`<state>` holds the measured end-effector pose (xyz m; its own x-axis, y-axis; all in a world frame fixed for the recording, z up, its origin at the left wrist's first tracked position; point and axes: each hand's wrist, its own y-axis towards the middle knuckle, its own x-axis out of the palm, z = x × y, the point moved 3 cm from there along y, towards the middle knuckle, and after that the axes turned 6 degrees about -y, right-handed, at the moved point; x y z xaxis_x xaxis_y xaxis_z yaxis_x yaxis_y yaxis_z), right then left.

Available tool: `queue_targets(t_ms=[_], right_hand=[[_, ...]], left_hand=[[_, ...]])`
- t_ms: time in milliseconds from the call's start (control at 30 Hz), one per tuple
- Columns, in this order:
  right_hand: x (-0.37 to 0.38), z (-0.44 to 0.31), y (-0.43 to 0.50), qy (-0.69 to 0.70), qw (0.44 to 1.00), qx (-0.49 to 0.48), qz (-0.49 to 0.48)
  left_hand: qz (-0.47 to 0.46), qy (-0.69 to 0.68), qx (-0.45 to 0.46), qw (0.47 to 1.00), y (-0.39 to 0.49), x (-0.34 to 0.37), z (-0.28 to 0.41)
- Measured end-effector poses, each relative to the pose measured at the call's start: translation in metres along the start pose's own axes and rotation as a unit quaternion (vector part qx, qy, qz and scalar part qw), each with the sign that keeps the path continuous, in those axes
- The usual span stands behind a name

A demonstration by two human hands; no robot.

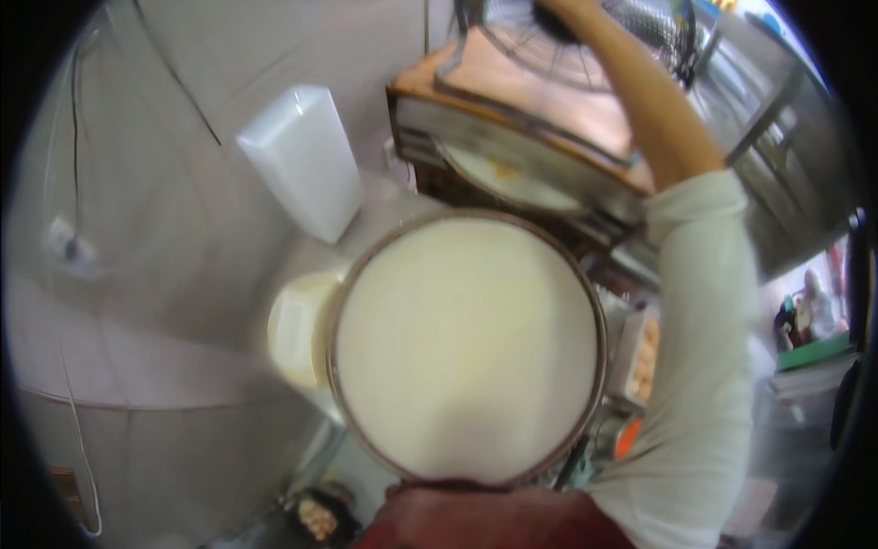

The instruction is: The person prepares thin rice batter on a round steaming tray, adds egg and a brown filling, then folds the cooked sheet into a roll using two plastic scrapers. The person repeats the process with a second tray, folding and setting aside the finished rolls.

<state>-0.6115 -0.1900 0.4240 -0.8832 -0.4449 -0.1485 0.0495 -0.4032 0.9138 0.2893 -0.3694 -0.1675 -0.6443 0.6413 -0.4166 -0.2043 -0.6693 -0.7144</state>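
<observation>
A large round vessel with a brown rim, filled with a smooth pale cream-coloured surface (466,343), stands right in front of me. My right arm reaches up past its right side to a metal wire-cage fan (535,41) at the top of the view. My right hand (573,14) is at the fan's dark centre, cut by the picture's edge, so its fingers cannot be made out. The fan stands on a wooden-edged box or cabinet (501,117). My left hand is out of view; the vessel lies before me on that side.
Left of the vessel are a tall white plastic container (309,165) and a pale yellow tub (295,329). A tray of light brown pieces (645,360) lies beyond the right rim. Metal cabinets (789,158) stand at upper right, and a bowl of pale pieces (317,518) sits below left.
</observation>
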Motion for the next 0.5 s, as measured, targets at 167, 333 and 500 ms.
queue_targets(t_ms=[167, 333, 500], right_hand=[[-0.031, -0.142, -0.257, 0.368, 0.724, 0.166, -0.560], [-0.036, -0.142, -0.495, 0.512, 0.210, 0.796, -0.246], [-0.010, -0.088, -0.520, 0.349, 0.245, 0.901, -0.082]], left_hand=[[-0.038, 0.021, -0.023, 0.999, -0.034, -0.008, -0.020], [-0.012, 0.050, -0.067, 0.996, -0.075, -0.058, -0.039], [-0.117, 0.365, 0.133, 0.914, -0.092, -0.098, -0.013]])
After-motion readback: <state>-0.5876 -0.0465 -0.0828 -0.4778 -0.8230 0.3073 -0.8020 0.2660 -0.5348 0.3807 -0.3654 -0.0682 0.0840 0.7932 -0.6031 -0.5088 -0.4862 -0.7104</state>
